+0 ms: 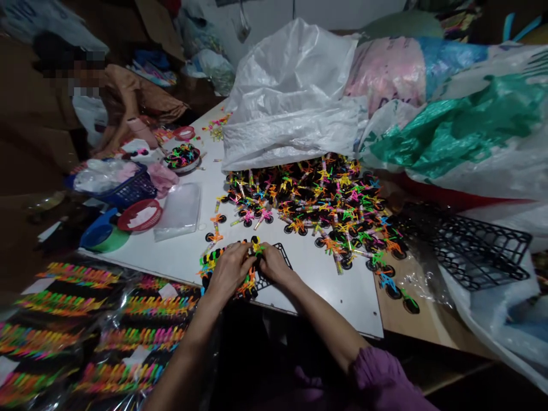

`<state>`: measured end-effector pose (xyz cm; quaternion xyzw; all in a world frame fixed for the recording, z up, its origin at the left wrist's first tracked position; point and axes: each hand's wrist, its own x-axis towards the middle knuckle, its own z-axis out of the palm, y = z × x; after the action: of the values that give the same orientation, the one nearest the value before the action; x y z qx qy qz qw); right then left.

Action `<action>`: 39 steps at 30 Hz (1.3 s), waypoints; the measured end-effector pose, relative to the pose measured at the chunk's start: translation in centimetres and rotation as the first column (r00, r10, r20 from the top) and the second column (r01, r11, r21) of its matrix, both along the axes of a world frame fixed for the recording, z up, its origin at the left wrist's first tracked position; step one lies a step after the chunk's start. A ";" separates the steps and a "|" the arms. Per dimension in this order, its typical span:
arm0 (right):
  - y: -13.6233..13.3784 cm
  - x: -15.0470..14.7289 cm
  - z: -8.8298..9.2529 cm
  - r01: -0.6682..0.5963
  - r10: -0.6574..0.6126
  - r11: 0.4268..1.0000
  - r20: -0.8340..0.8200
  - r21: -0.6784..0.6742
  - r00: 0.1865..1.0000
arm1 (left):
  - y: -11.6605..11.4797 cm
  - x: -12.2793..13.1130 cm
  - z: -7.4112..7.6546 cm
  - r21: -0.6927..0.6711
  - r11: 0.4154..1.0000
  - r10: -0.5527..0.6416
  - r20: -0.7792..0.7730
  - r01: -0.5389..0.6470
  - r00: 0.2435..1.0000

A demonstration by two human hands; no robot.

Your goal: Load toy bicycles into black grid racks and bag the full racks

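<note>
Hands both closed, at the near edge of the white table (325, 302). Far side of table: big white sack (291, 97), heap of toy bikes (308, 205) just in front of it. Left of table: bagged toy bike rows (85, 325). Right of table: black plastic grid (475, 245). Far left corner: co-worker's arm (122, 123). Left hand (229, 271) curled over loose toy bikes (246, 285), near a smaller black grid (280, 260). Right hand (274, 264) gripping a yellow toy bike (257, 246) above that grid.

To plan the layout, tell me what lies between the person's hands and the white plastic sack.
In the head view, a heap of colourful black-wheeled plastic toys lies there.
</note>
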<state>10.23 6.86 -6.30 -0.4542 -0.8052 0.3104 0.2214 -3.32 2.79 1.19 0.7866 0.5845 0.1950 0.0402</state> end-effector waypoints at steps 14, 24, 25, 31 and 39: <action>3.7 2.1 2.1 -0.389 0.407 0.905 0.089 -0.173 0.909 | -1.7 0.6 -1.4 0.082 0.993 -0.091 0.055 0.087 0.994; 6.6 0.3 2.6 -0.227 0.110 0.950 0.454 0.213 0.884 | -1.7 0.3 -1.1 0.098 0.988 -0.122 0.001 0.122 0.992; 5.7 1.1 2.4 -0.259 0.141 0.945 0.460 0.202 0.876 | -1.7 0.2 -1.2 0.106 0.987 -0.125 0.004 0.124 0.992; 3.6 3.3 3.3 0.043 -0.101 0.989 0.430 0.142 0.897 | -0.7 -0.2 -1.5 0.129 0.982 -0.140 -0.005 0.140 0.990; 2.8 2.9 3.9 0.225 -0.178 0.961 0.268 -0.160 0.947 | 0.1 0.3 -0.5 0.067 0.995 -0.077 -0.031 0.079 0.997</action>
<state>13.16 9.69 -2.40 -0.5889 -0.7429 0.3007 0.1045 -3.05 2.92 0.71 0.8122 0.5470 0.2021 0.0127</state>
